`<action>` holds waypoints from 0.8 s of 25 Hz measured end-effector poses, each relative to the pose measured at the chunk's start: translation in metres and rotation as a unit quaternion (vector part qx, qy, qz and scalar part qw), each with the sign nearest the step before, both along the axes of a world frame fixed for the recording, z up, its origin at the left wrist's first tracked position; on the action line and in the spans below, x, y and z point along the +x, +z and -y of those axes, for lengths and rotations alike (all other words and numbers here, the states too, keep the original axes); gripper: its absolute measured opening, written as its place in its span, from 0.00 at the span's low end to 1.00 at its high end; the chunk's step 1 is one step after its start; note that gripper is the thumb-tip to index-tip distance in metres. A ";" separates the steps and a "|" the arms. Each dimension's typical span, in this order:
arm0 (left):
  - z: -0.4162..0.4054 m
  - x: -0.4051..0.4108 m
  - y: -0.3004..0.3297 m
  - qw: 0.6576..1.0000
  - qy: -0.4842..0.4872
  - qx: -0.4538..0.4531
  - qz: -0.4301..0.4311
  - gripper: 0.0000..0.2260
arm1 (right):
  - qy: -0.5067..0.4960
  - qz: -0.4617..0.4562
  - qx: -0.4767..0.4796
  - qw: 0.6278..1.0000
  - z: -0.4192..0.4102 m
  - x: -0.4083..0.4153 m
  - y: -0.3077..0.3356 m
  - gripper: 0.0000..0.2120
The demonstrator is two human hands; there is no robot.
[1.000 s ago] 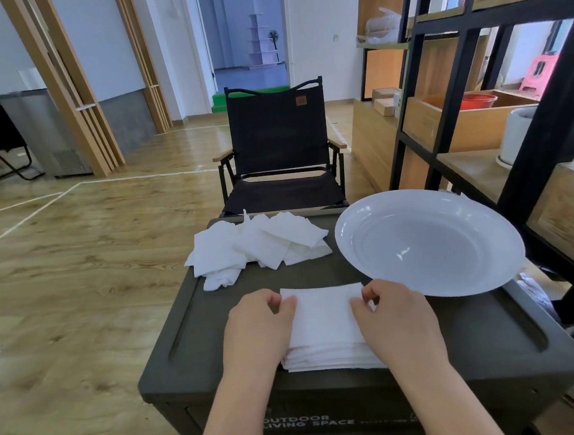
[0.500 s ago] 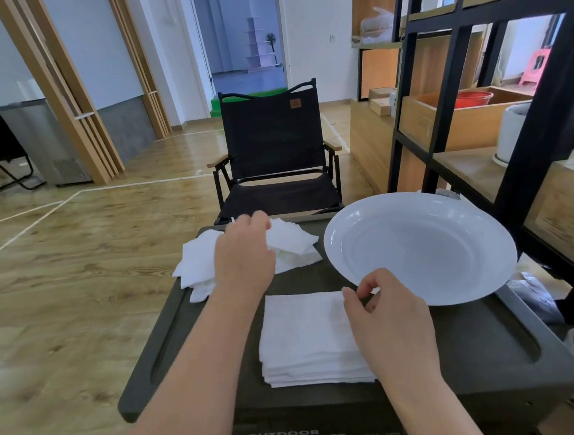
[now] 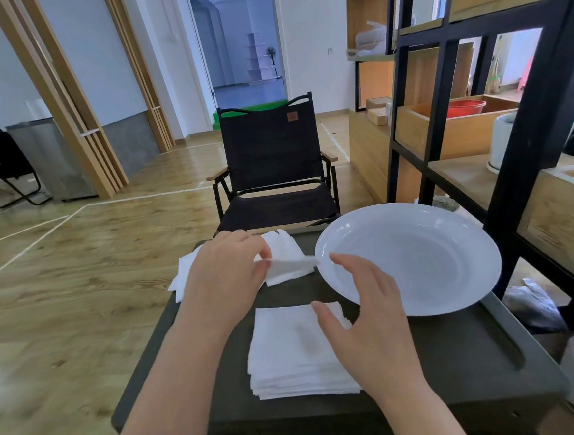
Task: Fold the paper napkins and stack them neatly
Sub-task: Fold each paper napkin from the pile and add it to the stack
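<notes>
At the table's (image 3: 461, 358) far edge, the left hand (image 3: 225, 284) now pinches a loose napkin (image 3: 289, 268) lifted from the pile (image 3: 184, 277); the right hand (image 3: 366, 327), fingers apart, has left the folded stack (image 3: 289, 354), ready for the next fold.

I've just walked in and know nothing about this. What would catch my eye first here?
Probably the big white round plate on the right of the dark green box lid, then the neat stack of folded white paper napkins near the front. Farther back, the left hand pinches one loose white napkin above a rumpled pile, while the open right hand hovers over the stack.
</notes>
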State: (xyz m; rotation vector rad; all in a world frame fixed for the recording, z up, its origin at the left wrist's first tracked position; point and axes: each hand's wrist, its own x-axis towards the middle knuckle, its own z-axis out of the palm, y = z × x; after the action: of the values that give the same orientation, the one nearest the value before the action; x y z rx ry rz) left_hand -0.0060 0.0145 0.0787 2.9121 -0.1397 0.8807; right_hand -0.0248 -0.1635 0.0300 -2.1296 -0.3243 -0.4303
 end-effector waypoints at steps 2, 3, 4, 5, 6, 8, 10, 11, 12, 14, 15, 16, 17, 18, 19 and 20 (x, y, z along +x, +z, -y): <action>0.009 -0.038 0.009 0.999 -0.043 -0.003 0.011 0.05 | 0.011 0.061 -0.040 0.997 -0.004 -0.001 -0.001 0.26; 0.014 -0.053 0.011 0.998 -0.054 -0.022 0.017 0.06 | 0.017 0.090 -0.042 0.995 -0.006 -0.003 -0.002 0.21; 0.018 -0.063 0.011 0.996 -0.057 -0.060 0.029 0.06 | 0.027 0.094 -0.026 0.995 -0.006 -0.005 0.001 0.12; 0.022 -0.069 0.011 0.990 -0.049 -0.125 0.038 0.07 | 0.052 0.064 0.019 0.996 -0.005 -0.007 0.005 0.04; 0.024 -0.073 0.009 0.976 -0.023 -0.213 0.040 0.09 | 0.079 0.009 0.078 0.994 -0.004 -0.009 0.010 0.03; 0.025 -0.073 0.002 0.913 0.030 -0.407 -0.008 0.14 | 0.114 -0.098 0.181 0.972 0.001 -0.013 0.018 0.05; 0.021 -0.069 -0.007 0.824 0.033 -0.559 -0.082 0.07 | 0.123 -0.151 0.223 0.955 0.004 -0.011 0.022 0.04; 0.020 -0.067 -0.011 0.799 0.029 -0.593 -0.097 0.03 | 0.119 -0.176 0.222 0.952 0.003 -0.010 0.020 0.04; 0.019 -0.065 -0.016 0.795 0.034 -0.598 -0.096 0.06 | 0.106 -0.193 0.206 0.953 0.002 -0.008 0.017 0.08; 0.017 -0.059 -0.026 0.797 0.058 -0.595 -0.084 0.09 | 0.047 -0.186 0.126 0.973 -0.001 -0.005 0.009 0.17; 0.017 -0.057 -0.030 0.802 0.071 -0.587 -0.086 0.09 | 0.009 -0.171 0.072 0.983 -0.001 -0.004 0.007 0.20; 0.017 -0.055 -0.035 0.807 0.080 -0.577 -0.094 0.09 | -0.020 -0.157 0.026 0.987 -0.001 -0.003 0.005 0.21; 0.017 -0.053 -0.040 0.813 0.093 -0.564 -0.107 0.09 | -0.037 -0.152 -0.004 0.988 -0.001 -0.003 0.004 0.22; 0.017 -0.051 -0.045 0.822 0.107 -0.545 -0.127 0.09 | -0.046 -0.154 -0.025 0.987 -0.001 -0.003 0.002 0.21; 0.016 -0.050 -0.049 0.833 0.126 -0.519 -0.148 0.08 | -0.051 -0.161 -0.044 0.985 0.000 -0.002 0.000 0.21; 0.016 -0.049 -0.052 0.843 0.144 -0.491 -0.164 0.09 | -0.057 -0.167 -0.062 0.982 0.001 -0.001 -0.001 0.20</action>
State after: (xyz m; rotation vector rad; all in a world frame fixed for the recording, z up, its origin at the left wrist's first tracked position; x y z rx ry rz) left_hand -0.0548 -0.0012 0.0262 2.0435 0.6082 0.2855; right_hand -0.0259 -0.1641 0.0286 -2.3032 -0.0366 -0.1142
